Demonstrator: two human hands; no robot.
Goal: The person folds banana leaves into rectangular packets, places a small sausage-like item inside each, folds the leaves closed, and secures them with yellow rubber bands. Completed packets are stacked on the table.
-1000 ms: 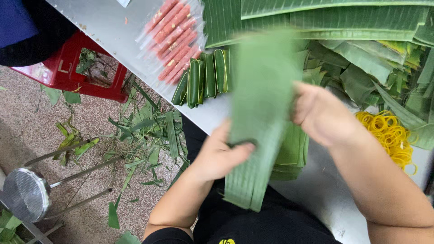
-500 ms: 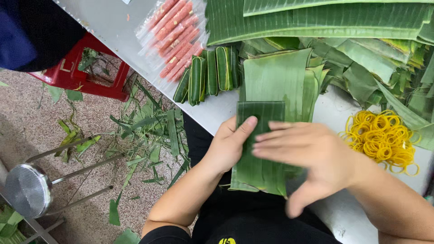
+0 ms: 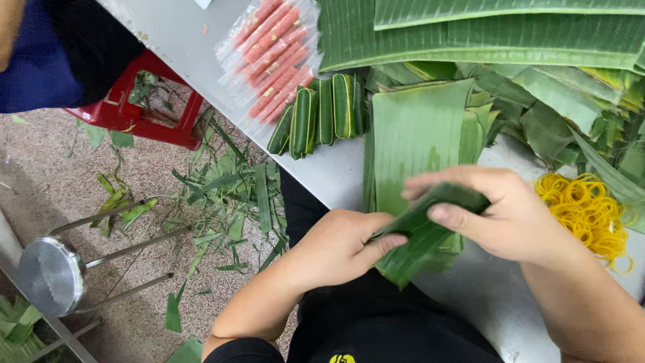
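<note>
Hands meet at lower centre of the frame over the edge of a grey table (image 3: 201, 47). The left hand (image 3: 336, 249) pinches the lower end of a folded banana leaf piece (image 3: 423, 232) between thumb and fingers; the right hand (image 3: 504, 215) closes around its upper end. The leaf's long axis runs diagonally, from lower left up to upper right. Just behind it lies a stack of flat cut leaves (image 3: 416, 134). Finished green leaf rolls (image 3: 322, 117) and a pack of pink sausages (image 3: 275, 57) sit toward the upper centre; yellow rubber bands (image 3: 591, 212) lie at right.
</note>
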